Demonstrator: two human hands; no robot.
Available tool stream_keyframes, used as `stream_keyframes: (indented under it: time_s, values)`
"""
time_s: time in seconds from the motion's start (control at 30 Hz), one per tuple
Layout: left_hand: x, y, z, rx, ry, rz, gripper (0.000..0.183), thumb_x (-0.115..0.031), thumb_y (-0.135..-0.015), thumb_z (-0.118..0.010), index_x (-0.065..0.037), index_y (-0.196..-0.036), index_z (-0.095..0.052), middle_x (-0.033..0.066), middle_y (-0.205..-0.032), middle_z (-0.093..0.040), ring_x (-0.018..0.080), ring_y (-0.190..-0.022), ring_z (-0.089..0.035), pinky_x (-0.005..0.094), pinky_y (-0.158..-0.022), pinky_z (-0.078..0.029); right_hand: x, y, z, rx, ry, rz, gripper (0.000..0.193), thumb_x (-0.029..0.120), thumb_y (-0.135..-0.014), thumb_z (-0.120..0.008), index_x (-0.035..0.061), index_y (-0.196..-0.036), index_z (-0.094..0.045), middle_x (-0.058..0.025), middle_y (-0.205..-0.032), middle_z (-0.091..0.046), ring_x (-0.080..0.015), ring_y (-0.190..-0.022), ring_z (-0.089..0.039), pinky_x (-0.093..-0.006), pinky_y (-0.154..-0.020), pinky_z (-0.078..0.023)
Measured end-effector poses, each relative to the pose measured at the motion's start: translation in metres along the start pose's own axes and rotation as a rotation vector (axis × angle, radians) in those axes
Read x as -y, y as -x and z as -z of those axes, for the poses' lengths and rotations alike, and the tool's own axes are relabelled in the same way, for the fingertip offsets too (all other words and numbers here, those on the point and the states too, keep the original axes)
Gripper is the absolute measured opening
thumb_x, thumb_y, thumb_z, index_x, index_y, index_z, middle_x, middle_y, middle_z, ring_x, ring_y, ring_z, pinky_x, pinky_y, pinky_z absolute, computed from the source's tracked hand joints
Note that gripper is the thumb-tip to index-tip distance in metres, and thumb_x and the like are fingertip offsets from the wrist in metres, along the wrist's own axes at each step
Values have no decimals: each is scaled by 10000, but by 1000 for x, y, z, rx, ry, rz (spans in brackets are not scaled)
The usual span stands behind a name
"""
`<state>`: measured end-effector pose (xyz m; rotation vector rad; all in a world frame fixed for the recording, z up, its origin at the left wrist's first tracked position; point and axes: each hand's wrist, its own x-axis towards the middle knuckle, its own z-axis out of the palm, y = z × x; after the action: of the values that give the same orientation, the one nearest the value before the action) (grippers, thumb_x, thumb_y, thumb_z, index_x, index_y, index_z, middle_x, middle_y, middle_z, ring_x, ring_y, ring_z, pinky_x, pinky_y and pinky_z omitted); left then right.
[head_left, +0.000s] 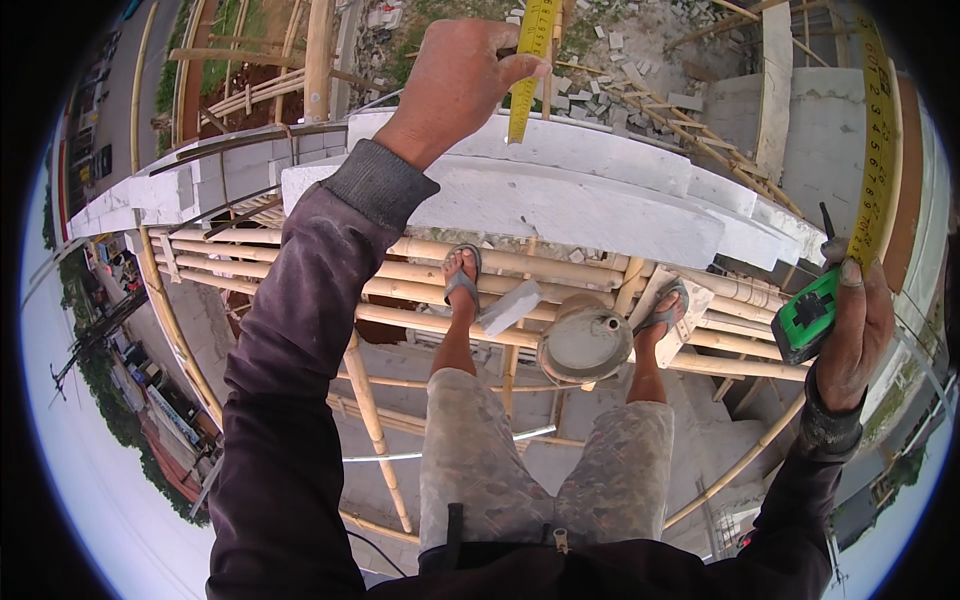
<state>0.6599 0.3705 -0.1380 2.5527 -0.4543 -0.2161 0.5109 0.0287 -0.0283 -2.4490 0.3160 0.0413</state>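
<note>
The left hand [458, 85], at 12 o'clock, clamps the yellow blade [532, 50] near its end between thumb and curled fingers. The right hand [862, 325], at 3 o'clock, grips the green-and-black tape measure case [806, 318], thumb against the blade rising toward 2 o'clock. The white block wall [520, 205] spans 12 o'clock; the round bucket [585, 345] is at 4 o'clock.

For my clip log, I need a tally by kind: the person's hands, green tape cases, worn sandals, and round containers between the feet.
Hands: 2 (left hand, right hand)
Green tape case: 1
Sandals: 2
Round container: 1
Total: 6
</note>
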Motion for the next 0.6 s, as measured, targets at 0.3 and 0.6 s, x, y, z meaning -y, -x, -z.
stream_keyframes:
  time_s: [0.3, 0.6]
  values:
    - [31, 47, -47, -133, 289, 34, 268, -251, -849, -742, 1, -941, -743, 152, -715, -665, 298, -569, -592, 380, -565, -474, 3, 24, -23, 224, -101, 215, 217, 127, -912, -478, -51, -907, -603, -126, -816, -522, -215, -693, -503, -317, -634, -397]
    - [28, 86, -47, 38, 277, 201, 162, -160, -890, -702, -128, -1044, -741, 97, -1009, -721, 245, -965, -640, 355, -895, -469, -12, 73, -39, 405, -299, 209, 251, 73, -793, -525, -89, -949, -638, -191, -858, -573, -313, -737, -593, -375, -667, -499]
